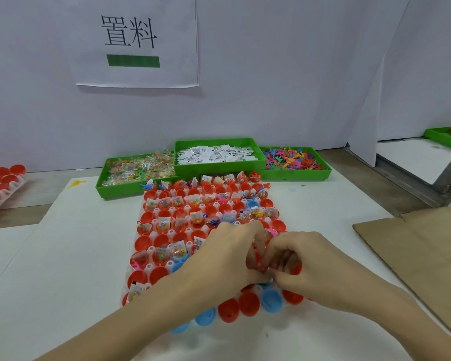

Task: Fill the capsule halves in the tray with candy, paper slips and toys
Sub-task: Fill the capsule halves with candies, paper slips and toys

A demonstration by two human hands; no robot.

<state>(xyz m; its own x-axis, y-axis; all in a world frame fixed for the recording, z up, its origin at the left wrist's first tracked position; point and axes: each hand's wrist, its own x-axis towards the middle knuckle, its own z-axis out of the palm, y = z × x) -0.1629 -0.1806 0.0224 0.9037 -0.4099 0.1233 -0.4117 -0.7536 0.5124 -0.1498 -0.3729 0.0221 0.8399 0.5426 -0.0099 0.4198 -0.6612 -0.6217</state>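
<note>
White moulded tray (155,212) of round cups lying on the worktop (63,256), long axis running straight away from the viewer toward the wall. Cups seated with smooth, glossy hemispherical capsule halves (151,195), mostly red, several blue at the near end, open sides up. Many halves in the far and middle rows loaded with clear crinkled candy packets (163,225), folded white paper slips and small bright plastic toys; others bare inside. Behind the tray's far end, three green rectangular plastic bins side by side: left candy bin (102,183), middle slip bin (216,166) of printed white slips, right toy bin (297,173) of multicoloured figures. Left hand (227,254) and right hand (305,259) both over the tray's near right part, backs up, forearms reaching in from the near edge, fingertips meeting. Left grip curled round a red capsule half (258,256), rim on edge. Right grip curled, fingers bent in against the same piece; what it pinches, if anything, cannot be told. Flat brown cardboard sheet (414,246) at right; second tray of red halves (3,183) at far left; printed paper sign (136,40) on the wall.
</note>
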